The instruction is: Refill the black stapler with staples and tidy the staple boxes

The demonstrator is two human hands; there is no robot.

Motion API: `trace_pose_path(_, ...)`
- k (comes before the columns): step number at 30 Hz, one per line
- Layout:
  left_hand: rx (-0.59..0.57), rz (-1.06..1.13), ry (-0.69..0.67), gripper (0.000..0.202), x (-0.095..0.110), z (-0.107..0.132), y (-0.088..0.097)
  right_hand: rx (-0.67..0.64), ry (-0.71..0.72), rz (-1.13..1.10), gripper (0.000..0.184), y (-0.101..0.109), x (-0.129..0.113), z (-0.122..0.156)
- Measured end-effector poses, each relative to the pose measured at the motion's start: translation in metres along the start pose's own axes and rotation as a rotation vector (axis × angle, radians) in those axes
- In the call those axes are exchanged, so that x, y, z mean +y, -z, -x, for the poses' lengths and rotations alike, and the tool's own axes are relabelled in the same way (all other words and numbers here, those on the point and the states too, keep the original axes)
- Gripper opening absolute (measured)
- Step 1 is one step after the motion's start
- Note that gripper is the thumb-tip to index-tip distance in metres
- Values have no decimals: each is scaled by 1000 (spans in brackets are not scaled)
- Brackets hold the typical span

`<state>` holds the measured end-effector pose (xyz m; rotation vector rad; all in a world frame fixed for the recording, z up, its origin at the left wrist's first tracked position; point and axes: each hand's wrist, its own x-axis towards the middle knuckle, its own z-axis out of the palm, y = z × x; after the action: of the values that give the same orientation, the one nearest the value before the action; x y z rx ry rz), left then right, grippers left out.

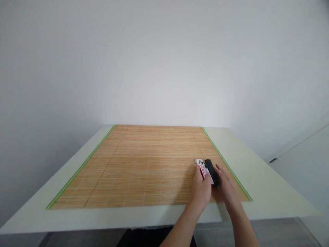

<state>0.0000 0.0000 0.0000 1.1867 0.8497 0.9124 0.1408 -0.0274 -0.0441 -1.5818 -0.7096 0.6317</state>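
One bamboo mat (141, 164). Near its right edge lie one red-and-white card box (204, 169) and one black bar-shaped object (212, 170), side by side. The left hand (202, 190) touches the box and the right hand (226, 188) the black object; can't tell whether either hand is gripping.

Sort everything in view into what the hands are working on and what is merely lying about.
Worked on:
- red-and-white pack, with the left hand on it
- black oblong object lying against the pack, with the right hand at it

Merely there:
- bamboo mat with a green edge, under both things
- pale table beneath the mat
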Motion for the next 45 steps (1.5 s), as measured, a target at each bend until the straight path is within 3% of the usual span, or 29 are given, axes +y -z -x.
trace_pose_path(3,27,-20,-4,60,1,1,10,-71,40,36,61,-22,-1,9)
trace_pose_path(5,80,-78,-19,64,1,6,28,-125,59,20,60,-47,-5,21)
trace_pose_path(11,301,-381,-81,63,12,32,117,-323,61,-83,60,-143,-19,78)
trace_pose_path(15,316,-511,-91,60,15,44,166,-393,71,-85,59,-180,-26,104)
trace_pose_path(18,331,-580,-94,68,7,46,184,-370,87,-66,60,-185,-25,110)
trace_pose_path(21,357,-653,-135,71,2,47,190,-303,90,-91,60,-181,-20,112)
trace_pose_path(27,400,-878,-188,65,10,58,189,-272,100,-159,57,-179,-17,118)
trace_pose_path(35,459,-1015,-86,39,18,66,185,-251,101,-188,53,-177,-17,118)
trace_pose_path(40,530,-1056,-65,30,24,67,223,-235,91,-191,53,-176,-13,116)
trace_pose_path(45,615,-1160,-82,34,31,42,276,-257,128,-136,52,-173,-21,117)
